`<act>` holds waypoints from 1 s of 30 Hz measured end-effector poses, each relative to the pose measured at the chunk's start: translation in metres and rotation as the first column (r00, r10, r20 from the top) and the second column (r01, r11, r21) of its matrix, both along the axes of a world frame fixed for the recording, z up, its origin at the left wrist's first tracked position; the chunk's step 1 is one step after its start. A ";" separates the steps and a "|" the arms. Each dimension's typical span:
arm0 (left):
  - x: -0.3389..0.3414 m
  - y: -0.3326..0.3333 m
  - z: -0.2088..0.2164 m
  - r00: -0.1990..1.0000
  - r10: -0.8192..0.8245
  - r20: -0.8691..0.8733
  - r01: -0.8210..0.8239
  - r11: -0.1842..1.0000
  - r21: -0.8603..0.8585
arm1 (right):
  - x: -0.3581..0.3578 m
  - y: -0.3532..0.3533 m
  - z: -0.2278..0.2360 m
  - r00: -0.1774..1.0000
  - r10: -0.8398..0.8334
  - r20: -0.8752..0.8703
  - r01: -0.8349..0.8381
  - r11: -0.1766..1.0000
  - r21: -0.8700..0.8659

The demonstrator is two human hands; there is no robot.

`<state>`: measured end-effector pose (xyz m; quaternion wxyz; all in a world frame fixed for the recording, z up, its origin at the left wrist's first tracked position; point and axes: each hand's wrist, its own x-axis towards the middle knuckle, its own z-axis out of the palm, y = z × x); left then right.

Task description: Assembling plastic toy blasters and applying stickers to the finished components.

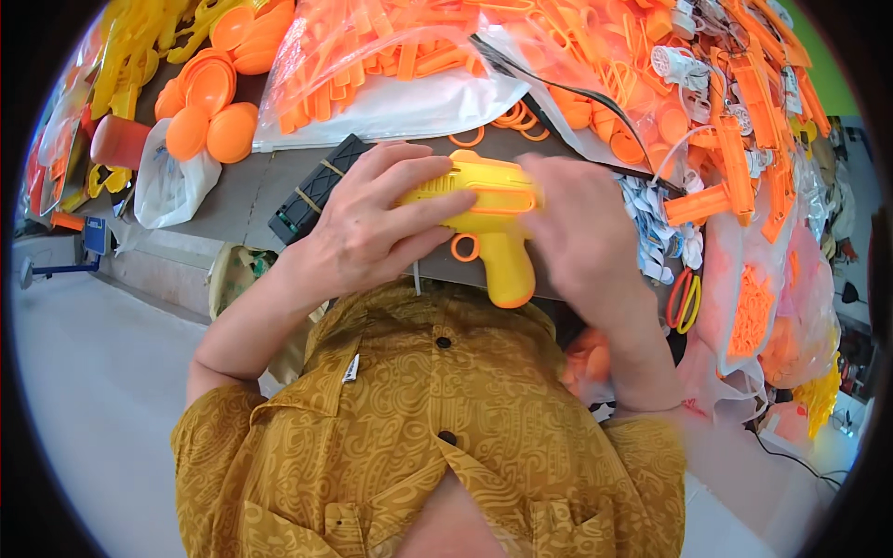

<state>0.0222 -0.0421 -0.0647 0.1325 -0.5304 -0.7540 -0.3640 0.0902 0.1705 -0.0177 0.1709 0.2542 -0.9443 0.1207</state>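
A yellow toy gun [507,260] with orange trim is in front of me at the table's near edge, its grip pointing toward me. My left hand [367,219] is wrapped round the left part of its body, fingers across the side. An orange ring-shaped trigger [464,246] shows below the body. My right hand [586,232] is at the right end of the toy gun, smeared by motion, so its fingers and anything in them cannot be made out. Beside my left wrist lies a dark block [298,209] with bands round it.
Across the back lies a clear bag [400,65] of orange plastic parts. Orange cups [206,84] and a white bag [177,191] are at the left. Orange toy gun parts with wires [735,167] are piled at the right, near red-and-yellow-handled scissors [686,302].
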 end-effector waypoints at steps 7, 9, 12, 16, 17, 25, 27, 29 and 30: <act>-0.001 0.000 0.003 0.995 0.034 0.096 -0.041 0.996 0.073 | 0.013 0.061 -0.023 0.870 -0.456 0.189 0.483 0.864 -0.140; 0.001 0.000 0.005 0.994 0.051 0.102 -0.057 0.997 0.058 | 0.010 0.059 -0.025 0.912 -0.381 0.150 0.384 0.923 0.008; 0.003 0.001 0.010 0.992 0.079 0.100 -0.084 0.995 0.050 | 0.007 0.061 -0.029 0.906 -0.401 0.137 0.398 0.916 0.053; 0.006 0.002 0.017 0.994 0.095 0.056 -0.099 0.992 0.078 | 0.006 0.061 -0.033 0.906 -0.410 0.109 0.406 0.912 0.055; 0.006 0.004 0.018 0.994 0.095 0.056 -0.099 0.992 0.078 | 0.006 0.061 -0.034 0.886 -0.447 0.120 0.450 0.893 0.005; 0.008 0.008 0.022 0.997 0.044 0.064 -0.050 0.994 0.096 | 0.008 0.054 -0.047 0.799 -0.596 0.082 0.600 0.799 -0.039; 0.009 0.009 0.026 0.998 0.043 0.047 -0.047 0.995 0.090 | 0.007 0.054 -0.046 0.804 -0.587 0.096 0.594 0.784 -0.179; 0.008 0.011 0.033 0.998 0.047 0.032 -0.049 0.995 0.083 | 0.005 0.051 -0.029 0.820 -0.566 0.082 0.564 0.778 -0.276; 0.008 0.012 0.037 0.998 0.047 0.046 -0.053 0.992 0.119 | 0.004 0.049 -0.018 0.836 -0.545 0.067 0.528 0.764 -0.370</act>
